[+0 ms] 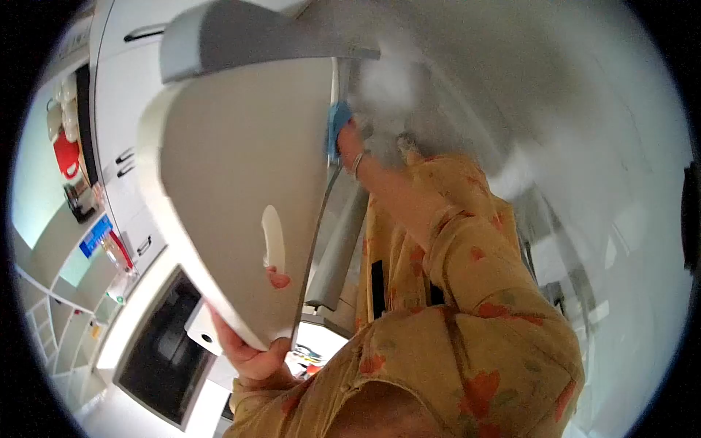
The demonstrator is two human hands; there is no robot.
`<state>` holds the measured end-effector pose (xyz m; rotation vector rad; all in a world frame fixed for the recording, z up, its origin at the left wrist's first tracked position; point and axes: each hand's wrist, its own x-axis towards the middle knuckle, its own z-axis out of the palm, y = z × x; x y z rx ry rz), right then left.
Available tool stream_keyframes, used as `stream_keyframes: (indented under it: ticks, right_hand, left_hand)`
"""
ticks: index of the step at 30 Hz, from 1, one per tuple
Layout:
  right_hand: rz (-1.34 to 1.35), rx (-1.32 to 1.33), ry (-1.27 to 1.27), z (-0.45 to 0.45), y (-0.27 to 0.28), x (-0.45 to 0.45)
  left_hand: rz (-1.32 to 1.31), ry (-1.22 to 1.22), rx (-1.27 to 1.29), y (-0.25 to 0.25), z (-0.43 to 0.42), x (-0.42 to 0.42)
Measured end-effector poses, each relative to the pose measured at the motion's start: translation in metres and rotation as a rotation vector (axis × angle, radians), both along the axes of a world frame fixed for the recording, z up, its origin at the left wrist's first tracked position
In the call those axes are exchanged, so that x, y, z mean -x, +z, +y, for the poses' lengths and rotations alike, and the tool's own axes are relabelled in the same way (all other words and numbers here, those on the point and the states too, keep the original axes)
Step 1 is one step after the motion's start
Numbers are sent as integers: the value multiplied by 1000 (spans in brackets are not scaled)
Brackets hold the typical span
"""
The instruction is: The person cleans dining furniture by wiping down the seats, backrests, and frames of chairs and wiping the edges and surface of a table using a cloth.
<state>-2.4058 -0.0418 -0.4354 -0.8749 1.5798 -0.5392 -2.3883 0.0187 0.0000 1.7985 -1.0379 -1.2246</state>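
Note:
A large white door-like panel (pixel 234 160) with grey end pieces stands open at the left of centre. At its lower corner, my left hand (pixel 255 358) grips the edge, the thumb on the near face and the fingers on the outer side. My right hand (pixel 349 142) is closed on a blue cloth (pixel 336 128), which it presses against the panel's far edge. A pale curved patch and a small reddish patch, perhaps reflections, show on the panel's face.
White cabinets (pixel 131 87) with dark handles stand behind the panel at the left. A dark-fronted appliance (pixel 164 347) is at the lower left. Shelves hold a red item (pixel 66 153) and a blue box (pixel 95 235). A blurred grey surface fills the right.

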Motion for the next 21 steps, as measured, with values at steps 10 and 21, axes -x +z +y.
stream_keyframes:
  ticks: [10,21]
  right_hand:
    - [272,920,136,-79,-45,57]
    - [-120,608,382,108,-32,14]
  left_hand:
    - [94,-391,230,-17,7,-37]
    - [103,-429,274,-18,13,-46]
